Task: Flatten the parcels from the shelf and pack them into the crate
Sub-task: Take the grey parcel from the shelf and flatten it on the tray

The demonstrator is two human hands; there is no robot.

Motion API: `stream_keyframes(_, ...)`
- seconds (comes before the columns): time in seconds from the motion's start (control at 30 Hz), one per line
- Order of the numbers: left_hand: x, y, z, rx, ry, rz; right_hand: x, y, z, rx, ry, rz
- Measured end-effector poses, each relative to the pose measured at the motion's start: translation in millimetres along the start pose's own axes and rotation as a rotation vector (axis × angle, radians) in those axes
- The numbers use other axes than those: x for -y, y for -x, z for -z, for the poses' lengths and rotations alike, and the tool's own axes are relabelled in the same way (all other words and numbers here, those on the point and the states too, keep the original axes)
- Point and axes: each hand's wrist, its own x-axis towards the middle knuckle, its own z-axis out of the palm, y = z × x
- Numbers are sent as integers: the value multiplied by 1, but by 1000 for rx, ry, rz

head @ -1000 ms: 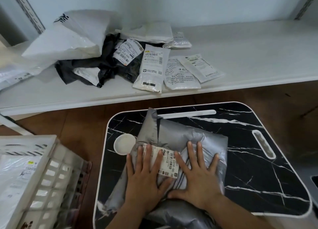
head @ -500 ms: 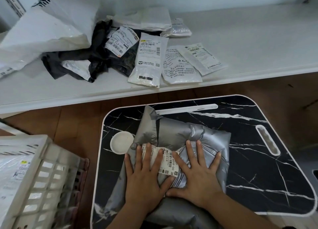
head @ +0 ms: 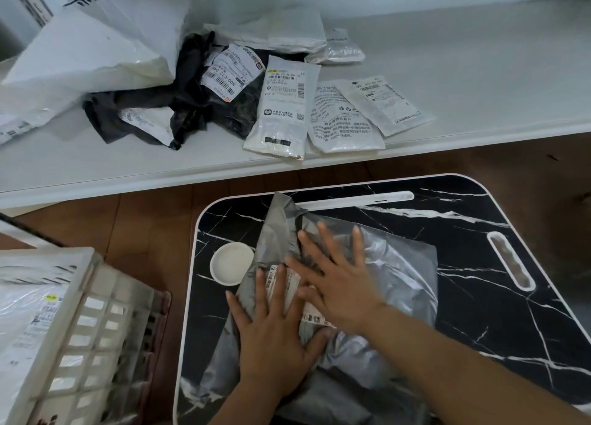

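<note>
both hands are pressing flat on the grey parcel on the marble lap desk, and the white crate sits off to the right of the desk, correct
Not quite. The head view shows the white crate to the left of the marble lap desk, not the right. The rest holds: the left hand and right hand both press flat, fingers spread, on the grey parcel on the desk.

Bare tray (head: 499, 300) right of grey parcel (head: 406, 274), white dish (head: 231, 263) left
</note>
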Motion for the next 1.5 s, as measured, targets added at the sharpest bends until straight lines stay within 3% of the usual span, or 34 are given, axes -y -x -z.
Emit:
stream_keyframes(0.37,0,-4,1,-10,12,27,-9,-17,-7,184,-65,-57)
stream_keyframes(0.53,-2,-4,4,9,22,43,-10,-18,-8,210,-66,-55)
stream_keyframes(0.7,-2,-2,2,-5,29,39,0,-36,-2,198,-183,-178)
stream_keyframes(0.9,-2,-3,4,4,22,55,5,-64,-6,172,-17,14)
stream_keyframes(1.17,-1,-2,4,1,43,43,-24,-68,-12,149,-61,-256)
stream_keyframes(1.5,0,-3,1,11,31,37,-75,37,-12,211,52,-417)
